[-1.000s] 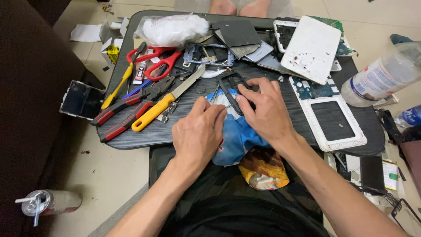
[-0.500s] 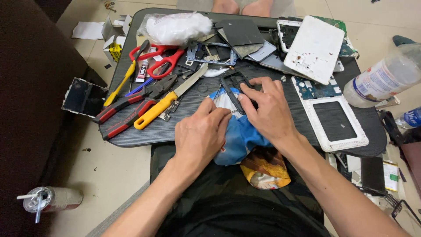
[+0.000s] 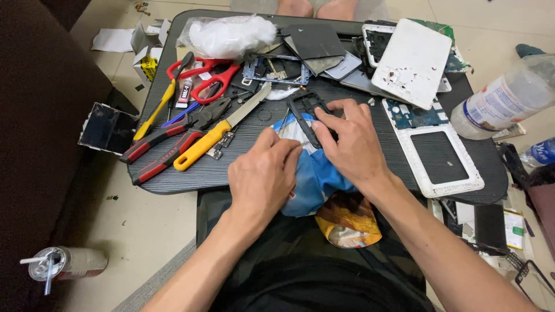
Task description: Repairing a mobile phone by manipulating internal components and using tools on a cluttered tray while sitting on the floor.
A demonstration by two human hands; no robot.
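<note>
Hands at bench's near edge: right hand pinching black phone frame, left hand pressing blue cloth beside it. Best kept flat, gripped by edges.

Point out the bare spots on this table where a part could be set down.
Bare strip of dark table: front edge, between the red-handled pliers and left hand. Smaller patch between the right hand and white tablet frame. The back is crowded with scissors, knife and phone parts.
</note>
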